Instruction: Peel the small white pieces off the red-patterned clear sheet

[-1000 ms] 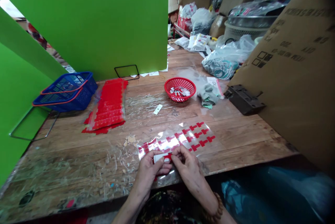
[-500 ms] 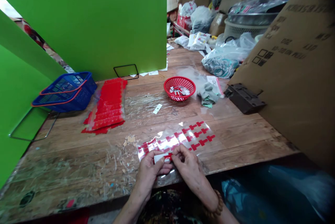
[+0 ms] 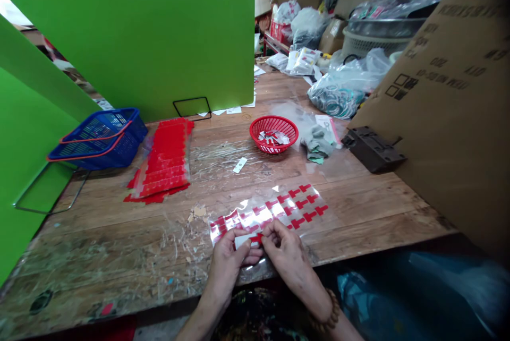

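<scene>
My left hand point(image 3: 233, 256) is closed on a small white card point(image 3: 242, 240), thumb on top and fingers beneath. At the card's right end, my right hand point(image 3: 281, 245) pinches a small red sticker point(image 3: 257, 239) that lies against the card. Just beyond both hands, a clear plastic sheet point(image 3: 287, 202) bears rows of red stickers and reflects the light. Another small white piece point(image 3: 239, 165) lies flat on the table farther off. A red plastic basket point(image 3: 274, 135) behind it holds several white and red pieces.
Red sticker sheets point(image 3: 165, 155) are stacked at the left, beside a blue basket point(image 3: 99, 139). A crumpled grey-green cloth point(image 3: 317, 143) and a dark metal block point(image 3: 373, 150) sit at the right, near a leaning cardboard sheet point(image 3: 446, 118). A green panel point(image 3: 159, 38) stands behind.
Almost nothing differs. Both hands stay in place with the card and the red sticker between them; the view has shifted very slightly.
</scene>
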Tool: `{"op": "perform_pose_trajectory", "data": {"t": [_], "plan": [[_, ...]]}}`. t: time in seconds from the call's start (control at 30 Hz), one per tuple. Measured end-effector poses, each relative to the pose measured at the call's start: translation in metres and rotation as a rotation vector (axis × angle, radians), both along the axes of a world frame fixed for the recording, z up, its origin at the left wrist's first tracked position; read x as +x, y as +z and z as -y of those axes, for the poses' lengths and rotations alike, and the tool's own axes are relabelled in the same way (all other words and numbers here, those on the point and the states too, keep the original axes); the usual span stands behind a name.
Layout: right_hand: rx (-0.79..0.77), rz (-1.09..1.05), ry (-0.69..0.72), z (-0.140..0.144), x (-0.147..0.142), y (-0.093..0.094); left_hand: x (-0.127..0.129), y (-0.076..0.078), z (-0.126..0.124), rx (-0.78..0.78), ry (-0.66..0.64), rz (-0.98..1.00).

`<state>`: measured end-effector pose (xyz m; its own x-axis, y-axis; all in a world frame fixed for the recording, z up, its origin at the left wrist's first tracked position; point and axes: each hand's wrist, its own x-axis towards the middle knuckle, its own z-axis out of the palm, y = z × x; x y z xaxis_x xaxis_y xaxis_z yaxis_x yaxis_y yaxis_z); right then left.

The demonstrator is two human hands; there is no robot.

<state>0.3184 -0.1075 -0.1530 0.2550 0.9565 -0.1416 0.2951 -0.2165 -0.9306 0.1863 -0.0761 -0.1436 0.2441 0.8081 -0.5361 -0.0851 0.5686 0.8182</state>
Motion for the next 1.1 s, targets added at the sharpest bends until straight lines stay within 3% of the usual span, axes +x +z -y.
{"op": "perform_pose_trajectory", "data": {"t": [0.3,0.5,0.7,0.83,1.1], "plan": [[-0.005,0.048,-0.012,0.001,-0.002,0.0,-0.001,-0.005,0.0,0.058,-0.023,-0.035],[0.001,0.003,-0.019,0.004,-0.006,-0.007,-0.002,0.004,-0.002,0.029,-0.043,-0.02],[0.021,-0.035,-0.101,0.003,0.002,-0.009,-0.01,-0.001,-0.006,-0.044,-0.034,0.011],[0.03,-0.062,-0.048,0.004,0.009,-0.004,-0.012,-0.001,-0.008,-0.081,-0.028,0.066],[-0.055,-0.312,0.034,0.002,0.0,-0.001,-0.011,0.006,-0.006,-0.092,-0.048,0.077]]}}
